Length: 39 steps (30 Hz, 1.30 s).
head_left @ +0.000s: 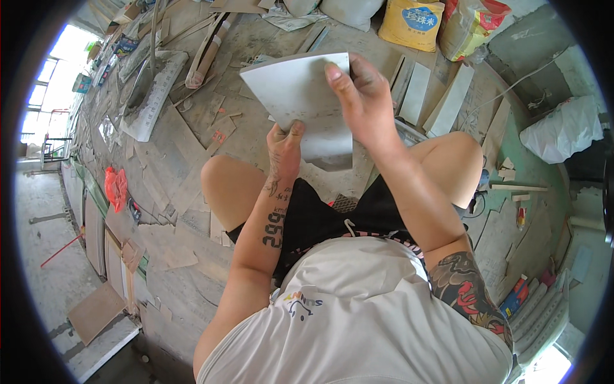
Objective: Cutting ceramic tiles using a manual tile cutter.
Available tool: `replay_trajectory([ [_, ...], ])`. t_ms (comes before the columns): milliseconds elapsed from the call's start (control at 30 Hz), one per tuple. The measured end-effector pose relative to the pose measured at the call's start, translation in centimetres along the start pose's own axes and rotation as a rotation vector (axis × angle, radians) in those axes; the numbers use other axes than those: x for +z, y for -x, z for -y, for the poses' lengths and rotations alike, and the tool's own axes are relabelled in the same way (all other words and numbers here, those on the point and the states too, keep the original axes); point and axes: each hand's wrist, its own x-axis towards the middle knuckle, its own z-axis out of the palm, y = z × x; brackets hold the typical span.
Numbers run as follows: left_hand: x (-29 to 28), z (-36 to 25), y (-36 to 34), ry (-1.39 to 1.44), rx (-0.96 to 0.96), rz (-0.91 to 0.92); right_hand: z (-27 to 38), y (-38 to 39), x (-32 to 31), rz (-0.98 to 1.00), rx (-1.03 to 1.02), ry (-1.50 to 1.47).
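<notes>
A pale grey-white tile [294, 86] is held up in front of my knees, tilted. Its lower edge is uneven, with a darker smudge along it. My left hand [286, 148] grips the left lower side, the thumb lying on the face toward me. At the upper right edge, my right hand [366, 99] pinches the tile with the thumb on its face and the fingers curled behind. The tile's far side is hidden from view.
Cut tile strips [417, 94] lie just beyond my right knee. A yellow sack [411, 25] and a red-and-yellow sack [472, 29] stand farther back. A white plastic bag [561, 130] sits at the right, a red plastic bag [116, 187] at the left. Cardboard scraps [169, 137] litter the floor.
</notes>
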Motion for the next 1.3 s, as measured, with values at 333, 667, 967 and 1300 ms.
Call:
replay_trajectory([
  [333,1.1,-0.3,-0.4,-0.016,-0.123,-0.115,-2.9,-5.0,-1.1,0.023,0.103,-0.15],
  [667,-1.3,2.8,-1.4,0.059,-0.192,-0.315,-14.8,-2.1,-6.2,-0.213,0.5,-0.13],
  [967,-4.4,1.1,-4.5,0.364,-0.116,-0.462,-30.3,11.1,-10.8,-0.01,0.607,0.817],
  [1300,-6.6,-3.0,-4.8,0.279,-0.231,-0.598,-28.5,11.4,-7.1,0.135,1.044,0.035],
])
